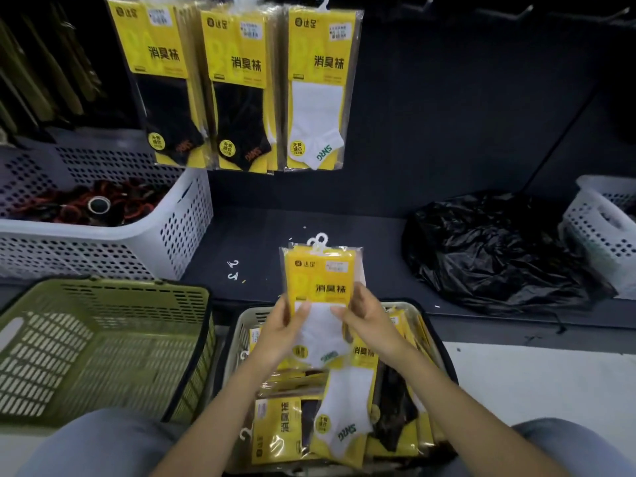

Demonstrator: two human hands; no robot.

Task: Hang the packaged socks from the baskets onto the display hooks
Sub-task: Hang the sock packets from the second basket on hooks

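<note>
The held pack of white socks stands upright between both hands, its yellow card facing the camera and its white hangers at the top; more than one hanger shows, so it may be several packs pressed together. The left hand grips the lower left edge, thumb on the front. The right hand pinches the lower right edge, thumb across the sock window.

Directly under the hands and forearms sits a beige basket filled with more sock packs, white and dark, lying flat and overlapping. To the left of the left arm is a green basket with a black handle.

Beyond the hands runs a dark shelf with a few loose small hangers lying on it, left of the held pack. Above, on the dark back panel, three rows of hanging packs show: two of black socks and, straight above the held pack, one of white socks. Nothing lies between the held pack and that row.

Far left of the hands a white perforated basket holds dark red and black items. To the right of the right hand lies a crumpled black plastic bag, and past it a second white basket. Bare display hooks show dimly at upper right.
</note>
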